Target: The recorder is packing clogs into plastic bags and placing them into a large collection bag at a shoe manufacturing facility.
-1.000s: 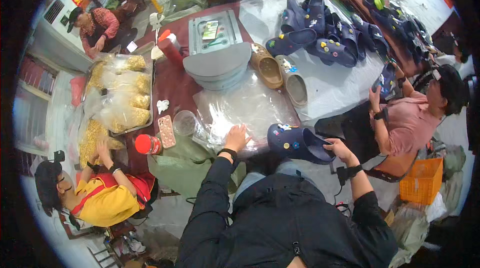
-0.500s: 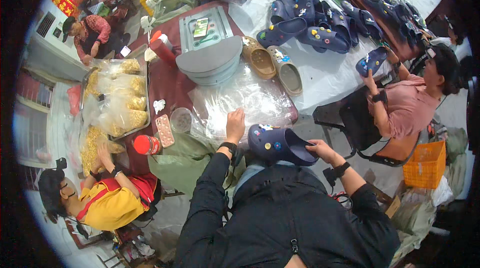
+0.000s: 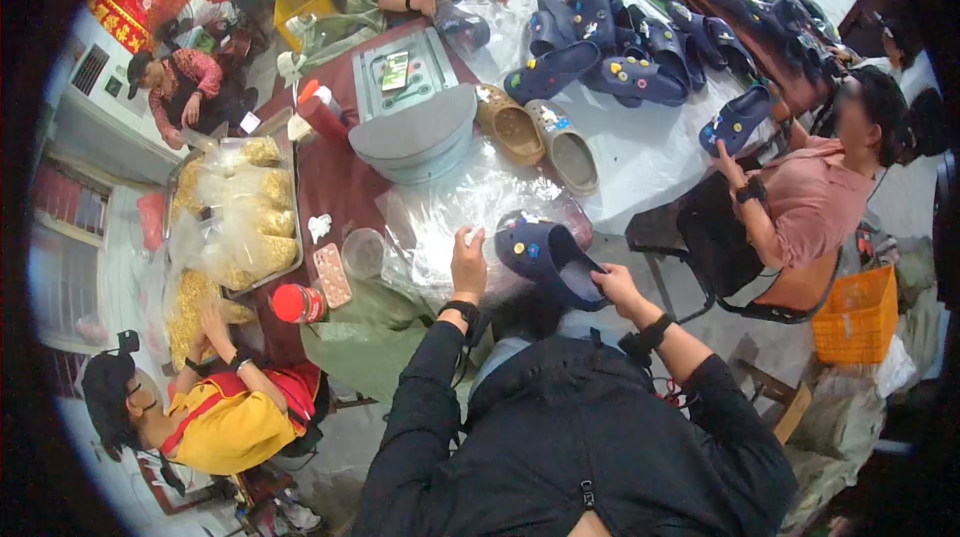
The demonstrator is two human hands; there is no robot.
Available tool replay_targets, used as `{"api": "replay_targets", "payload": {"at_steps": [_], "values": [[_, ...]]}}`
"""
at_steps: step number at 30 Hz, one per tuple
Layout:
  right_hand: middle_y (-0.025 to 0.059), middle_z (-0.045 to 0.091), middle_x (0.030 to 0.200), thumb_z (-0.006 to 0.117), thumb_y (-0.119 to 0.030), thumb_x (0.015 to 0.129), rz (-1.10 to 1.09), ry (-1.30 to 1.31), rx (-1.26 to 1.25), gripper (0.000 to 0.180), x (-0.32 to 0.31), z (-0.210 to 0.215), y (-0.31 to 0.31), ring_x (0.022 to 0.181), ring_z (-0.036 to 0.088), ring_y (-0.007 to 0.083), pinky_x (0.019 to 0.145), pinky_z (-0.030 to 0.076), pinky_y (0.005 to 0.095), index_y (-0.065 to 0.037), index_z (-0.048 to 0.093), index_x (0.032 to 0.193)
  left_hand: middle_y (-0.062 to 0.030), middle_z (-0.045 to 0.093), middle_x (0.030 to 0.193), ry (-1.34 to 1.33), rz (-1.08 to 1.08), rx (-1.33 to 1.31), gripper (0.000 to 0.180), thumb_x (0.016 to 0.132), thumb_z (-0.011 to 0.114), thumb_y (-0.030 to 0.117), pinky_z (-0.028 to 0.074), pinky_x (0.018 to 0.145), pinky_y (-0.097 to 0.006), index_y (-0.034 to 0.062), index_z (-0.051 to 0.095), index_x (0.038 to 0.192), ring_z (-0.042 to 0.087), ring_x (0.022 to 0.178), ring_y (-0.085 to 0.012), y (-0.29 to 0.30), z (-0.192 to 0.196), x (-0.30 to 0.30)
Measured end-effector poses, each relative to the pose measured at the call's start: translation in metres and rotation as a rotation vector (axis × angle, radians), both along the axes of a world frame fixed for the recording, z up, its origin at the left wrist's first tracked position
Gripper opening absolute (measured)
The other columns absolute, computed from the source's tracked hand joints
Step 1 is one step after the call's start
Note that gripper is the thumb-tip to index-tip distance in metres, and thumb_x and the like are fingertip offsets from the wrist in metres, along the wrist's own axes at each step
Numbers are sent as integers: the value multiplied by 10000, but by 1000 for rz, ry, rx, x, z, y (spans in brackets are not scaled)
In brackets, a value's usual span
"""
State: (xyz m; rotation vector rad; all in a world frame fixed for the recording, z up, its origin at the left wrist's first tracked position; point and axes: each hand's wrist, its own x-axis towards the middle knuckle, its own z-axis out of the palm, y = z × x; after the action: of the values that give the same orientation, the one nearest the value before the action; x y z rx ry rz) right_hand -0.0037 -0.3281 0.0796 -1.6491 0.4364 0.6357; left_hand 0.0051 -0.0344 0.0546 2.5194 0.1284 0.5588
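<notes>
Sitting at a crowded work table, going biggest to smallest:

1. White-covered table [image 3: 650, 152] takes up most of the view, w/ people all round it, so everybody can reach the shoes.
2. Pile of navy clogs [image 3: 640, 47] sits at the far right, prob stock within arm's reach of the workers there. One person in a pink shirt [image 3: 815, 202] on the right holds another clog up.
3. Clear plastic sheeting [image 3: 450, 212] lies spread in the near middle, under the wearer's hands.
4. Grey stacked trays [image 3: 415, 142] sit far left of the sheeting; two tan clogs [image 3: 540, 132] lie just beside them.
5. Navy clog w/ coloured charms [image 3: 545, 252] is at the near table edge, tipped on its side, opening toward the wearer, I'd guess so the top faces up for handling.
6. Right hand [image 3: 615, 287] is curled around the clog's heel end, gripping it steady.
7. Left hand [image 3: 468, 262] rests on the plastic just left of the clog, fingers bunched; can't tell if it pinches anything.
</notes>
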Motion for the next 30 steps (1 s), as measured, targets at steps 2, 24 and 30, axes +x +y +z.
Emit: {"api": "replay_targets", "payload": {"at_steps": [2,24,30], "values": [[36,617,771,579,-103,820,-4,-89,-92,232,3,6,13,651,542,102,583,430,254,21,611,1014,-149,512,1069,-28,-72,6,215,830,541,46,474,760,-381,70,602,1034,554,936,-322,2,2,-2],[68,619,1015,559,-66,844,118,-370,-5,286,-16,94,-16,905,537,89,777,439,239,24,571,1115,-175,552,1178,-288,-515,374,281,789,573,105,445,458,-268,39,617,1059,542,519,-157,-85,173,-28],[66,600,1018,534,-42,855,-145,-497,97,296,15,108,11,911,539,113,814,432,241,34,544,1142,-156,496,1260,-373,-435,396,379,775,608,147,454,487,-271,124,595,1153,528,570,-164,-87,203,18]]}}
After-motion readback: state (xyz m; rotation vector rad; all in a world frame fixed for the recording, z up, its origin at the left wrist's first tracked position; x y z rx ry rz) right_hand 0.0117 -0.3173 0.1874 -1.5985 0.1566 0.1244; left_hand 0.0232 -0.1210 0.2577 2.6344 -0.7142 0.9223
